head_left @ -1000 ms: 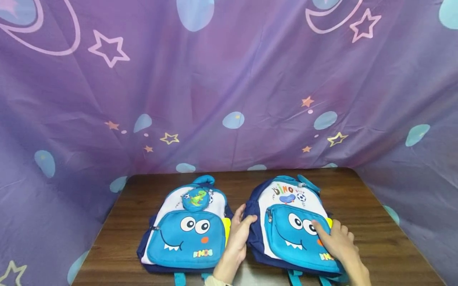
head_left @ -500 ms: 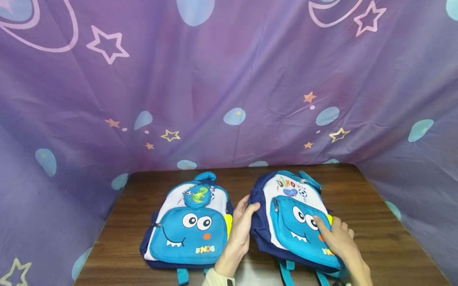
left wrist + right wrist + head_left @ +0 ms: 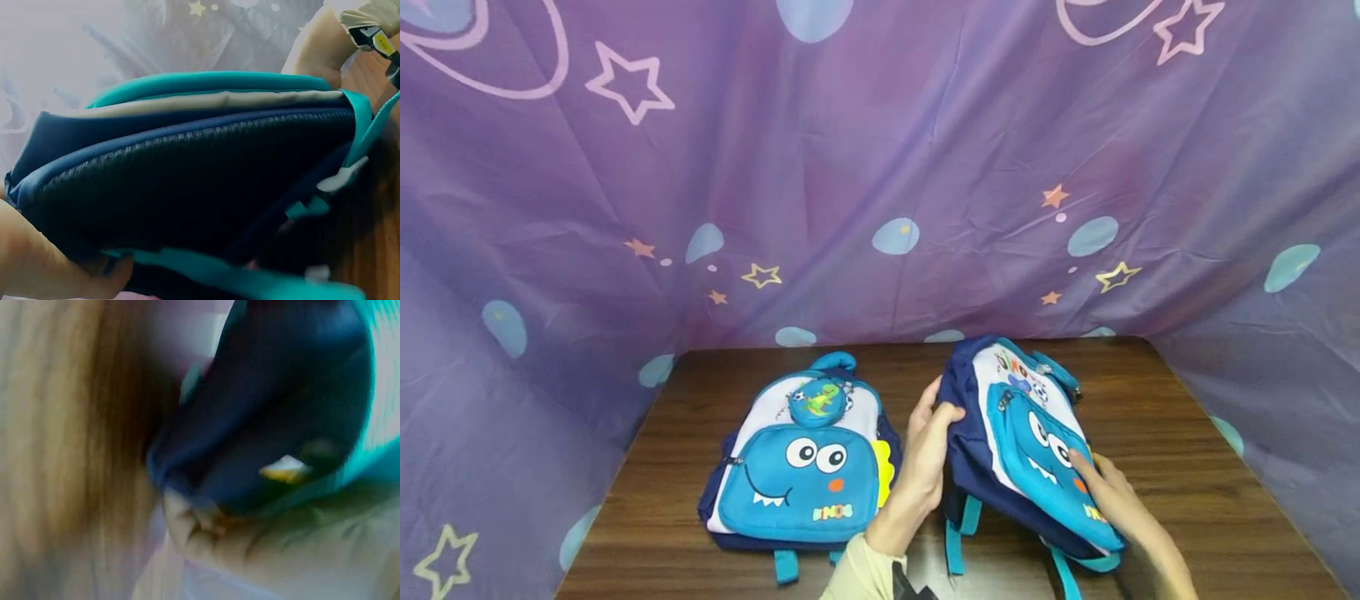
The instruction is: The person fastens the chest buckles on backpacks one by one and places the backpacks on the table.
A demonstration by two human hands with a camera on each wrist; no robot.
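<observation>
A small dinosaur backpack (image 3: 1033,471), blue, white and navy, is tilted up on its right lower edge, its left side raised. My left hand (image 3: 931,437) grips its navy left side, with the thumb on the side panel and the fingers behind. On the opposite side, my right hand (image 3: 1112,496) holds the bag, thumb on the blue front pocket by the printed eyes; the other fingers are mostly hidden. Navy side fabric (image 3: 187,169) and teal straps fill the left wrist view. The right wrist view is blurred, showing fingers at a dark fold of the bag.
A second, matching backpack (image 3: 797,492) lies face up on the left of the brown wooden table (image 3: 655,467), with a round dinosaur pouch (image 3: 817,402) on its top. Behind the table hangs a purple curtain (image 3: 820,183) with stars. Teal straps (image 3: 953,546) dangle under the tilted bag.
The right backpack has been lifted on its left side and turned toward the right, its straps coming into sight underneath. Both hands have stayed on it, the left rising. The left backpack stays put.
</observation>
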